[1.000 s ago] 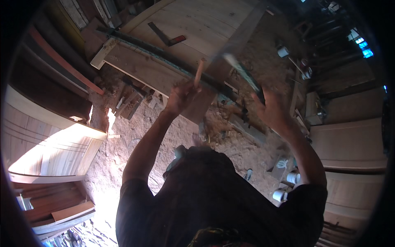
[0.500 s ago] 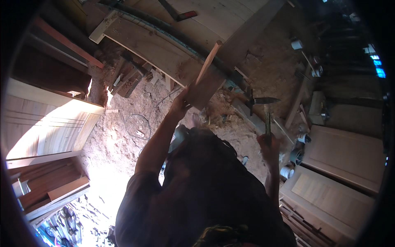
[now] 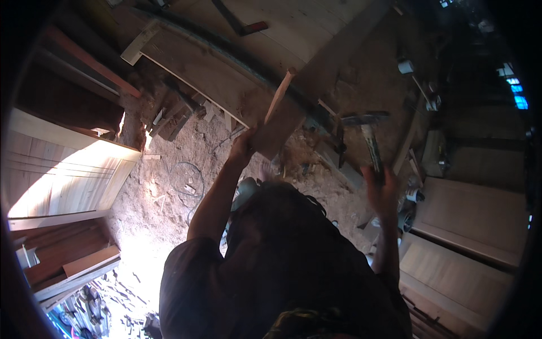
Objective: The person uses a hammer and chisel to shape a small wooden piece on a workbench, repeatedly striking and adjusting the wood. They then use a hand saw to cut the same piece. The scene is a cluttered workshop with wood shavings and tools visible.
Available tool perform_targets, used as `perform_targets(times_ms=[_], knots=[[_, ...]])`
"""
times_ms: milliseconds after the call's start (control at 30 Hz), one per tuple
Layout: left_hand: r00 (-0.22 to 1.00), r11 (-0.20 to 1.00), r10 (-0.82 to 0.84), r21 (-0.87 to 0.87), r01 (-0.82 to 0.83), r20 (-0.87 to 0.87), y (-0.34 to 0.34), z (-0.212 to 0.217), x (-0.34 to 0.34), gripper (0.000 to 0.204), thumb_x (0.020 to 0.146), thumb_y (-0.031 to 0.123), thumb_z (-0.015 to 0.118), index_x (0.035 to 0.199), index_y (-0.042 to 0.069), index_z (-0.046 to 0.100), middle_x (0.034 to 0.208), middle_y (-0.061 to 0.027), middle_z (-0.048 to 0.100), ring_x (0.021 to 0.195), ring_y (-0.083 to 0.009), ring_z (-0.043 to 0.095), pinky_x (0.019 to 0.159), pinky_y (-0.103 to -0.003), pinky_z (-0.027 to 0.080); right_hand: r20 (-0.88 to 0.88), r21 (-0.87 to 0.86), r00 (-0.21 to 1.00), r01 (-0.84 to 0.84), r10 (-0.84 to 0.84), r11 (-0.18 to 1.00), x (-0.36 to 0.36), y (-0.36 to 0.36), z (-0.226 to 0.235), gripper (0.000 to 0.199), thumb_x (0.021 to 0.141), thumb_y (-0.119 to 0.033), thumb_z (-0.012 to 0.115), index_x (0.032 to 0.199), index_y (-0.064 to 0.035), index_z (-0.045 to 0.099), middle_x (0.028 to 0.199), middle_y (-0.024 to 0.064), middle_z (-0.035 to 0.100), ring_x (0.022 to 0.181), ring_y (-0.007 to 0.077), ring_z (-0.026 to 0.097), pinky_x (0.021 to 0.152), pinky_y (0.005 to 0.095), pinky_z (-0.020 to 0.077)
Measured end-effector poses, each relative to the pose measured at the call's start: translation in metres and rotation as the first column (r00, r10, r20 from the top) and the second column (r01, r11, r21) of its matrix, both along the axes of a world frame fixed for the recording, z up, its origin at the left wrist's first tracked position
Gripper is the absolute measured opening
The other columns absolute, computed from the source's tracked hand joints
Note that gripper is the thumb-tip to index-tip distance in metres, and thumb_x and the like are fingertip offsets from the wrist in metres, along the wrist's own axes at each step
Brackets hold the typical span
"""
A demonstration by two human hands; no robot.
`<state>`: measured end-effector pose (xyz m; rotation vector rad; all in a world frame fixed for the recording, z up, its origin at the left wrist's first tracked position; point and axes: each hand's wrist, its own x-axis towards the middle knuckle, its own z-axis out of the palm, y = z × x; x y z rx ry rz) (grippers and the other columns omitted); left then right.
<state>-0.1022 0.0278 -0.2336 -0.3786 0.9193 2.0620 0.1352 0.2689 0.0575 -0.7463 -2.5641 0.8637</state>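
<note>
My left hand point(image 3: 243, 146) is closed round the near left edge of a brown wooden piece point(image 3: 278, 133) at the workbench's front edge. A light wooden stick point(image 3: 280, 95) slants up from that piece; whether they are joined cannot be made out. Off to the right, my right hand point(image 3: 381, 185) grips a hammer point(image 3: 370, 141) by its handle, the dark head raised and apart from the wood.
A workbench point(image 3: 197, 62) spans the far side, with a red-ended dark square point(image 3: 255, 27) on top. Panelled wooden doors point(image 3: 62, 164) lean at left, and more panels point(image 3: 468, 217) lie at right. Wood scraps point(image 3: 180, 110) and shavings cover the ground.
My right hand and the hammer have shifted slightly right, and the hammer's head has moved upward in view. My left hand keeps its hold on the wooden piece, almost unmoved.
</note>
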Motion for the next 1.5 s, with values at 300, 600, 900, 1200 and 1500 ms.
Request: perform_targets(times_ms=[300,600,900,1200,1500], knots=[[0.186,0.83,-0.038,-0.134,-0.541,-0.982,0.014,0.137,-0.008,0.049,0.086,0.023,0.085,0.124,0.001,0.063,0.107,-0.0148,0.067,0.093,-0.0294,0.065,0.083,-0.043,0.052,-0.021,0.279,0.976,-0.202,0.216,0.939,-0.102,-0.03,0.115,0.035,0.1,-0.034,0.071,0.112,-0.0009,0.068,0.076,0.0087,0.071,0.071,0.0214,0.07,0.067,0.0353,0.0534],[-0.065,0.86,-0.301,-0.242,-0.45,-0.951,0.015,0.177,-0.032,0.016,0.099,0.012,0.07,0.111,0.002,0.073,0.1,-0.014,0.075,0.087,-0.0246,0.075,0.073,-0.034,0.056,0.011,0.544,0.994,0.083,-0.106,0.835,-0.097,-0.021,0.207,0.047,0.107,-0.038,0.055,0.135,-0.0002,0.06,0.115,0.0179,0.069,0.106,0.0255,0.069,0.085,0.0365,0.0553],[0.057,0.922,-0.23,-0.236,-0.306,-0.972,0.014,0.172,-0.033,0.018,0.095,0.01,0.073,0.112,0.004,0.074,0.109,-0.0147,0.074,0.097,-0.0267,0.074,0.079,-0.037,0.057,0.656,0.391,0.745,-0.471,0.12,0.791,-0.068,0.007,0.102,0.038,0.103,-0.035,0.063,0.116,0.0006,0.064,0.088,0.0195,0.066,0.081,0.0295,0.065,0.072,0.0408,0.0504],[0.073,0.753,-0.415,-0.387,-0.532,-0.907,-0.073,0.097,-0.071,0.05,0.091,0.007,0.065,0.139,0.006,0.052,0.127,-0.0222,0.061,0.119,-0.0433,0.06,0.102,-0.049,0.05,0.155,-0.112,0.952,0.282,-0.264,0.953,0.058,0.006,-0.044,0.024,0.095,-0.026,0.075,0.095,-0.0037,0.066,0.074,-0.0006,0.056,0.07,0.0076,0.05,0.06,0.0318,0.0403],[-0.171,0.325,-0.944,-0.697,-0.639,-0.283,-0.153,-0.001,-0.19,0.07,0.087,0.0,0.054,0.153,0.021,0.048,0.157,-0.007,0.044,0.147,-0.0305,0.038,0.115,-0.059,0.031,-0.004,-0.143,0.946,0.319,-0.323,0.937,0.102,-0.041,-0.106,0.018,0.088,-0.017,0.078,0.091,-0.004,0.067,0.066,0.0075,0.061,0.06,0.0172,0.056,0.059,0.0361,0.0452]])
